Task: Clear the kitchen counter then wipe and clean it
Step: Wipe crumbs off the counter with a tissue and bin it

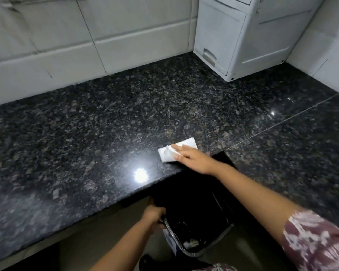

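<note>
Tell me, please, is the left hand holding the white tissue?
No, the right hand presses the white tissue on the counter; the left hand grips the black bin.

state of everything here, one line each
tissue: flat on counter, near its edge
right hand: fingers straight, pressing tissue
left hand: grips bin rim
bin: open, below counter edge, scraps inside
counter: glossy, reflecting a light
appliance: upright, back corner

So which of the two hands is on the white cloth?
The right hand, fingers flat on the white cloth on the counter; the left hand is below the counter edge, gripping the rim of the black bin.
</note>
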